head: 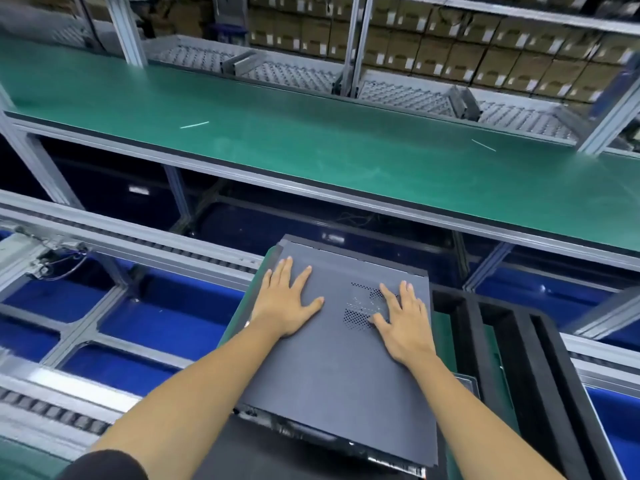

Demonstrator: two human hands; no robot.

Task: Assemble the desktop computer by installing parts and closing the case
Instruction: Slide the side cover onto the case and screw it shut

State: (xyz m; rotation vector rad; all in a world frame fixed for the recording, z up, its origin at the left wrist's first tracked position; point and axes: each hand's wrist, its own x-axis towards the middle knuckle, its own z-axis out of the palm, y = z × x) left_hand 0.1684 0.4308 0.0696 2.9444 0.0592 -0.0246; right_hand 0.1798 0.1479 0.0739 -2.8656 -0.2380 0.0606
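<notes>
A dark grey side panel lies flat on top of the desktop computer case, whose near edge shows below the panel. My left hand rests flat on the panel's far left part, fingers spread. My right hand lies flat on the panel's far right part, partly over a patch of perforated vent holes. Both palms press on the surface and hold nothing. The inside of the case is hidden under the panel.
The case sits on a green pallet on a roller conveyor line. Black foam slotted trays stand right of the case. A green workbench runs across behind, with cardboard boxes on shelves beyond. Blue bins lie below the frame.
</notes>
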